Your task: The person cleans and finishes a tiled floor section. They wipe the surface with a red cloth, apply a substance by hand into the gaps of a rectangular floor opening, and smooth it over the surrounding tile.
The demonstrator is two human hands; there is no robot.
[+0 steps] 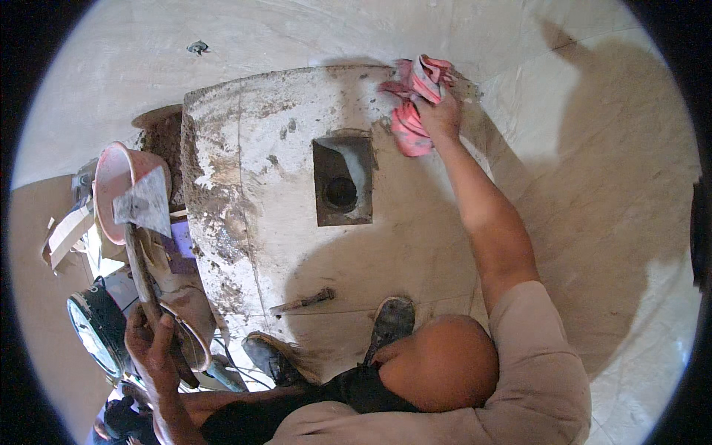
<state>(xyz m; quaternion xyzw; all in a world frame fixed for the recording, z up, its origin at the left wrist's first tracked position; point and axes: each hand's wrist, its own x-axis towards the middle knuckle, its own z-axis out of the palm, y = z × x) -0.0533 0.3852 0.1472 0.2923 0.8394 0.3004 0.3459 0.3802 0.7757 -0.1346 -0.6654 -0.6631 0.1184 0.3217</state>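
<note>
My left hand (pixel 152 341) grips the wooden handle (pixel 139 267) of a scraper whose flat, smeared metal blade (pixel 144 204) is raised at the left, in front of a pink bucket (pixel 111 178). My right hand (pixel 441 115) is closed on a crumpled pink and grey rag (pixel 410 130), resting at the upper right corner of a dirty, plaster-smeared tiled slab (pixel 267 133). In the slab's middle is a square recess (pixel 341 159) with a round dark pipe opening (pixel 341 194).
A chisel-like tool (pixel 300 302) lies near my shoes (pixel 393 326). At the left stand another container (pixel 196 326), a black round object with a pale face (pixel 96 334), a purple box (pixel 180 241), cardboard pieces (pixel 68 231) and cables. Pale walls surround the slab; a small fitting (pixel 197 47) sticks out above.
</note>
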